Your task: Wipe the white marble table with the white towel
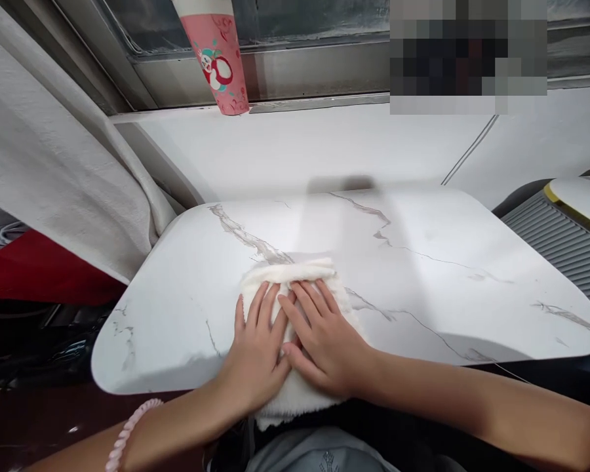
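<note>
A fluffy white cloth [295, 400] lies on the white marble-patterned table [423, 262], its lower end hanging past the near edge. My left hand [255, 347] rests flat on the cloth with the fingers stretched out. Beside it, my right hand [324, 341] also presses on the cloth, fingers spread, its thumb and index finger overlapping the left hand. The cloth's far edge is bunched in a ridge just beyond my fingertips. Neither hand is closed around it.
A pink patterned paper cup [219, 62] stands on the window ledge behind the table. A light curtain [69, 131] hangs at the left, above a red surface [54, 269]. At the right is a grey ribbed object [560, 216] with a yellow edge. A pixelated patch covers the upper right.
</note>
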`<state>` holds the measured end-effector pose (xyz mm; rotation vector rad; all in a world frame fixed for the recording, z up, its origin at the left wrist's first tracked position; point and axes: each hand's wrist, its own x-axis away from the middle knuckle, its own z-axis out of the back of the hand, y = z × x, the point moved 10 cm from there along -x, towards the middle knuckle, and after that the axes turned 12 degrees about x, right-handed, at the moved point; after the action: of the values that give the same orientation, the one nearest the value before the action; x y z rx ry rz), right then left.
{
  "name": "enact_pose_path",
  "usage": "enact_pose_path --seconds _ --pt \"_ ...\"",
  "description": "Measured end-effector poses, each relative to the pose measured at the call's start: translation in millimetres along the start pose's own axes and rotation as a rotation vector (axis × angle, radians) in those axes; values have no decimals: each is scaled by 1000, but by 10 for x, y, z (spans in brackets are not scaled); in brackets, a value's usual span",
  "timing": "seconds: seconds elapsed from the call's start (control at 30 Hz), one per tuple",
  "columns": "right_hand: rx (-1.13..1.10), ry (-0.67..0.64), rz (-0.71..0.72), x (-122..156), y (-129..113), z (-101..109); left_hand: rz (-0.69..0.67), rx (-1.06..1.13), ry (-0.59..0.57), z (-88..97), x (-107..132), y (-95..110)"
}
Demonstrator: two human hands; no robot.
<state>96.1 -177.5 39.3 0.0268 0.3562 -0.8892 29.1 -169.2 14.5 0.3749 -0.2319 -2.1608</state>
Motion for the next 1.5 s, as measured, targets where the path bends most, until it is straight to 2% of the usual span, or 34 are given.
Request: enact_pose_path --seconds 0.17,0.3,0.43,0.63,0.77,0.97,1.23,1.37,1.5 --pt "73 7 -97 -206 601 -39 31 60 -78 -128 -682 -91" --pt "116 9 -162 -505 1201 -93 80 71 -81 -194 -1348 -225" --pt "126 -14 -226 -813 1701 -162 92 60 -68 -233 -1898 -389" --pt "104 -13 -369 -1134 2227 -236 -4 122 -61 -272 -2551 -636" --pt "91 41 -428 -1243 2476 -238 -64 145 -61 -297 -2849 -709" --pt "66 72 -425 -1302 2622 -232 -28 161 -34 -298 -2988 -767" --pt "85 82 -440 -1248 2562 -211 -40 159 22 -278 -2950 -763" --pt "93 64 -446 -1144 2479 -205 -31 128 6 -291 -2823 -668" --pt "98 38 -407 -924 2306 -171 1 103 7 -292 -2543 -466"
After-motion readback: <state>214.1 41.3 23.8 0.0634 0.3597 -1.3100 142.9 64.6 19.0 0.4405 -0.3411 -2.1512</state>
